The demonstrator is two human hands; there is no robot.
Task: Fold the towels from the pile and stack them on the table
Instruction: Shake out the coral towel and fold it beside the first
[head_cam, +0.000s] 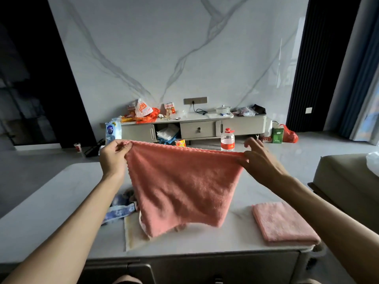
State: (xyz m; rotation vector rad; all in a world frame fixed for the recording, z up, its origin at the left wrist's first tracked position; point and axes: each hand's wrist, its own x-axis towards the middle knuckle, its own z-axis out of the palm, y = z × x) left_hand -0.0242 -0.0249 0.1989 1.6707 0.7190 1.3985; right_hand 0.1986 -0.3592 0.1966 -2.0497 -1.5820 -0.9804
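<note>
A pink towel (182,185) hangs spread out above the white table (61,201). My left hand (112,156) pinches its upper left corner and my right hand (258,158) pinches its upper right corner, so the top edge is stretched between them. Its lower edge dangles over the pile: a blue patterned towel (120,210) and a cream towel (131,232) lie partly hidden beneath it. One folded pink towel (285,222) lies flat on the table at the right, near the front corner.
A clear water bottle with a red cap (227,140) stands beyond the table. A low TV cabinet (196,128) cluttered with bags lines the marble wall. A beige sofa (346,177) sits at the right.
</note>
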